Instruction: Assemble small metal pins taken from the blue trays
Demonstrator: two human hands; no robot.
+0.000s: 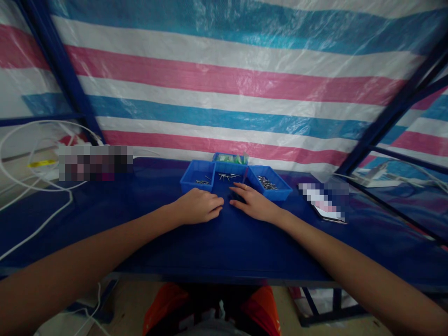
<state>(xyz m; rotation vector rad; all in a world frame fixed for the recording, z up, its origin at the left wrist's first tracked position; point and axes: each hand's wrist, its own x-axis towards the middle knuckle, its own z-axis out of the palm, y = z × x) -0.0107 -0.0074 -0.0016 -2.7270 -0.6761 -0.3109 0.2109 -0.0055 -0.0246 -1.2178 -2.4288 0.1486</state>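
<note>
My left hand (201, 206) lies on the blue table in front of the left blue bin (189, 187). Its fingers are curled together, and whatever they may hold is hidden. Just across from it, my right hand (255, 201) rests with fingers apart and nothing visible in them, beside the right blue bin (280, 194). Small metal pieces (202, 182) lie in the left bin, and a larger heap of metal pieces (268, 183) fills part of the right one. Between these bins, several thin metal pins (227, 176) lie in front of a middle blue bin (229, 166).
Green and clear plastic packaging (229, 159) sits at the back by the striped sheet (224, 84). A phone-like flat object (331, 218), partly blurred out, lies to the right. White cables (52, 219) loop over the table's left side. Blue frame posts (381, 116) stand at both sides.
</note>
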